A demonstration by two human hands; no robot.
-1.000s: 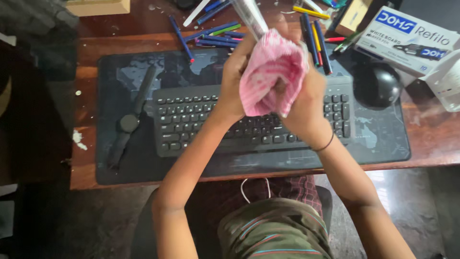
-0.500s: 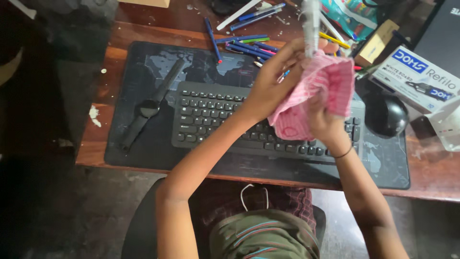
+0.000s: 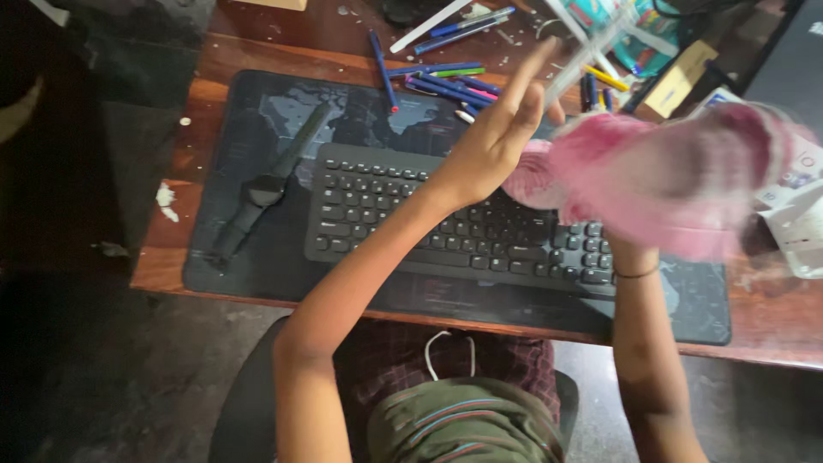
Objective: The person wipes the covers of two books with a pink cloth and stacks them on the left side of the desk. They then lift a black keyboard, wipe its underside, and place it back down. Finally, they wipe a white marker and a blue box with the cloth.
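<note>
Left hand (image 3: 501, 137) raised above the keyboard (image 3: 467, 219), palm flat, fingers stretched wide and together, holding nothing; its fingertips reach toward a pale, blurred stick-like object (image 3: 591, 56) that slants up over the pens, contact can't be told. Just right of that palm is the pink cloth (image 3: 664, 184), bunched and motion-blurred, hanging over the keyboard's right end. Right hand (image 3: 621, 231) is buried under the cloth, wrist with a thin dark band showing below it, so whether it is clenched on the cloth can't be told, though the cloth sits on it. Keyboard is black, lying on a dark desk mat (image 3: 257, 120) on a wooden desk (image 3: 266, 56). Black wristwatch (image 3: 261, 189) lies on the mat left of the keyboard. Loose blue, green and yellow pens (image 3: 446, 77) scattered behind the keyboard. Cardboard box (image 3: 677, 86) at upper right, white packaging (image 3: 793, 223) at the right edge.
</note>
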